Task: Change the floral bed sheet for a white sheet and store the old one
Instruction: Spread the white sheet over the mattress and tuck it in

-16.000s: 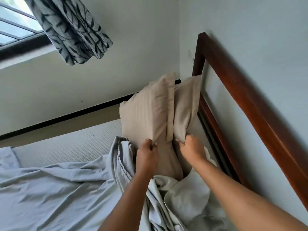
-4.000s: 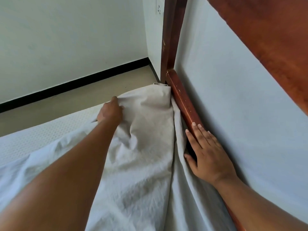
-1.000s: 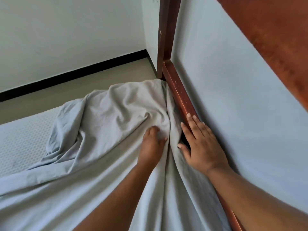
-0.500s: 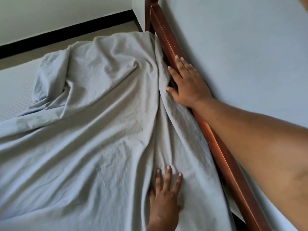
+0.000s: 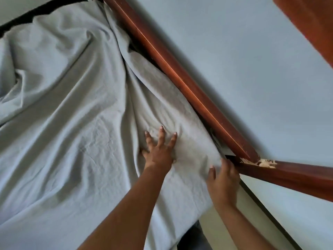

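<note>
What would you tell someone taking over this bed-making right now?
Left grip: open, flat, pressing the sheet down near the corner.
Right grip: at the sheet's corner by the frame; hold unclear.
Done: the white sheet lies over the bed, wrinkled and bunched at the far side.
Left: tuck this corner and smooth the rest. The floral sheet is out of view, so check that it is stored.

A pale blue-grey wall [image 5: 234, 51] stands behind the reddish-brown wooden bed rail [image 5: 180, 82], a chipped post [image 5: 297, 179] joins the rail's near end, and below that end run beige floor [image 5: 225, 231] and dark skirting [image 5: 266, 210].
</note>
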Tool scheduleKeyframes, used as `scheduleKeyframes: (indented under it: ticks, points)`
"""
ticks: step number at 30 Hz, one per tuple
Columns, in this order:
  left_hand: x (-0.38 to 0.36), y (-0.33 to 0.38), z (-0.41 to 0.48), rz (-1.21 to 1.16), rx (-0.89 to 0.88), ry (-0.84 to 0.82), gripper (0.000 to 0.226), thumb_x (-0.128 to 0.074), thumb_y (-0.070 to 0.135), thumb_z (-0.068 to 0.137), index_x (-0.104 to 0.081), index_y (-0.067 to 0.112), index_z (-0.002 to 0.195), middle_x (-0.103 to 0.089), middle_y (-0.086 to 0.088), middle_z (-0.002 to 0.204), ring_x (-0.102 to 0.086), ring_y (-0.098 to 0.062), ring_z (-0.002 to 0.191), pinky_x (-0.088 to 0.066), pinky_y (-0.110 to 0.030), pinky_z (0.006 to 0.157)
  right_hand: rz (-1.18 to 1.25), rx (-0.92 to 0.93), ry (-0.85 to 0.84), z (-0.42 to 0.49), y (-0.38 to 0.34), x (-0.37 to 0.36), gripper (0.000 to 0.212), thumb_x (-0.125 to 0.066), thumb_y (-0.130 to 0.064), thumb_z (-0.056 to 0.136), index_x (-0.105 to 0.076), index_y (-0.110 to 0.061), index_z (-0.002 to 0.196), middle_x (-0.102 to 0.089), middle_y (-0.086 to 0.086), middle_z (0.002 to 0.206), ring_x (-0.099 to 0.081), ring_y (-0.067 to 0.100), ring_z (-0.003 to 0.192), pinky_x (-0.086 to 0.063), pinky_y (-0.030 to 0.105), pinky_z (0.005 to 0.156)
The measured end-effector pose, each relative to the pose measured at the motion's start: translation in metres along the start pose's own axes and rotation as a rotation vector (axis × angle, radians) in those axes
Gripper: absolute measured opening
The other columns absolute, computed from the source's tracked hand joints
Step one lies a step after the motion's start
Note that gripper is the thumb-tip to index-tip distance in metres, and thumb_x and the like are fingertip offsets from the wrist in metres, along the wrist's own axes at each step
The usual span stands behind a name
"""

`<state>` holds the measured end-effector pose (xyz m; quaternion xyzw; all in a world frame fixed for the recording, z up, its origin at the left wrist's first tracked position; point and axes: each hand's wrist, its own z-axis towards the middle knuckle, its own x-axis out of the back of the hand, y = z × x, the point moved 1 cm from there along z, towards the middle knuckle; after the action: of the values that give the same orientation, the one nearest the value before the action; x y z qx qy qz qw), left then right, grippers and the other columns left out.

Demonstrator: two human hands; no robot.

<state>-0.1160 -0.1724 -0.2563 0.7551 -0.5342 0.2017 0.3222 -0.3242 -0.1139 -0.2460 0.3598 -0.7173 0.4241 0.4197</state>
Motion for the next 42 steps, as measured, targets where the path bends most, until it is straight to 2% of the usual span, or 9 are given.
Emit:
scheduleKeyframes:
  ticks: [5,10,14,20,24,28,32,37,42]
  points:
    - [-0.026,0.018,-0.027,0.191,-0.148,-0.076,0.097,-0.062,0.05,0.093,0.016,0.052,0.151,0.038,0.012,0.158,0.036,-0.046,0.141,-0.006,-0.08,0.109,0.562,-0.549,-0.054,-0.023,0.034,0.005,0.052,-0.051,-0.034,0.106,-0.04,-0.019,0.154,-0.051,0.012,0.15,-0.055,0.037,0.13,-0.046,0.04,0.099]
    - [-0.057,0.044,-0.049,0.278,-0.303,-0.041,0.088,-0.055,0.051,0.097,0.011,0.047,0.155,0.03,0.013,0.162,0.031,-0.039,0.146,-0.001,-0.072,0.115,0.955,-0.842,0.094,-0.002,0.05,-0.003,0.029,-0.063,-0.037,0.099,-0.073,-0.017,0.118,-0.076,0.001,0.112,-0.069,0.023,0.107,-0.055,0.04,0.098]
    - [-0.072,0.07,-0.044,0.311,-0.409,0.042,0.081,-0.051,0.049,0.099,0.005,0.042,0.157,0.019,0.01,0.165,0.023,-0.03,0.151,-0.001,-0.066,0.119,0.909,-0.868,0.139,0.007,0.072,-0.007,0.016,-0.069,-0.024,0.095,-0.077,-0.01,0.098,-0.074,0.002,0.095,-0.068,0.019,0.091,-0.048,0.022,0.069]
    - [-0.084,0.106,-0.035,0.33,-0.495,0.094,0.079,-0.055,0.046,0.098,-0.006,0.036,0.159,0.009,0.004,0.168,0.014,-0.026,0.154,-0.001,-0.056,0.123,0.706,-0.998,0.126,-0.005,0.114,0.017,0.031,-0.051,-0.022,0.104,-0.066,-0.003,0.124,-0.068,0.016,0.125,-0.064,0.033,0.118,-0.052,0.036,0.09]
    - [-0.094,0.117,-0.039,0.391,-0.533,0.079,0.077,-0.053,0.047,0.099,-0.006,0.037,0.159,0.01,0.005,0.168,0.015,-0.028,0.153,-0.002,-0.055,0.123,0.752,-1.13,0.127,-0.033,0.127,0.018,0.022,-0.054,-0.02,0.102,-0.061,-0.014,0.123,-0.065,0.002,0.109,-0.064,0.023,0.111,-0.047,0.011,0.07]
    - [-0.098,0.124,-0.04,0.417,-0.511,0.067,0.078,-0.052,0.051,0.098,-0.005,0.037,0.158,0.013,0.004,0.167,0.018,-0.033,0.152,-0.003,-0.06,0.122,0.969,-1.028,0.075,-0.058,0.129,-0.003,0.033,-0.059,-0.034,0.1,-0.057,-0.016,0.128,-0.06,0.0,0.112,-0.058,0.022,0.099,-0.046,0.033,0.081]
    - [-0.096,0.129,-0.046,0.485,-0.494,0.01,0.08,-0.052,0.052,0.098,-0.001,0.038,0.158,0.019,0.004,0.166,0.022,-0.034,0.151,-0.008,-0.065,0.119,1.158,-0.959,-0.253,-0.078,0.117,-0.02,0.039,-0.055,-0.041,0.103,-0.053,-0.023,0.138,-0.059,0.0,0.125,-0.059,0.021,0.112,-0.052,0.044,0.099]
    - [-0.093,0.136,-0.052,0.557,-0.497,-0.042,0.084,-0.055,0.052,0.096,0.002,0.042,0.157,0.022,0.004,0.165,0.024,-0.036,0.15,-0.014,-0.07,0.116,1.369,-0.911,-0.454,-0.099,0.085,-0.028,0.025,-0.053,-0.048,0.102,-0.059,-0.033,0.12,-0.061,0.0,0.132,-0.059,0.024,0.122,-0.054,0.051,0.097]
    - [-0.099,0.139,-0.057,0.667,-0.556,-0.02,0.084,-0.056,0.051,0.096,0.0,0.04,0.157,0.018,0.005,0.166,0.017,-0.034,0.152,-0.018,-0.065,0.117,1.352,-0.889,-0.507,-0.127,0.074,-0.035,0.042,-0.049,-0.048,0.104,-0.049,-0.031,0.143,-0.049,-0.002,0.148,-0.049,0.021,0.132,-0.06,0.041,0.084]
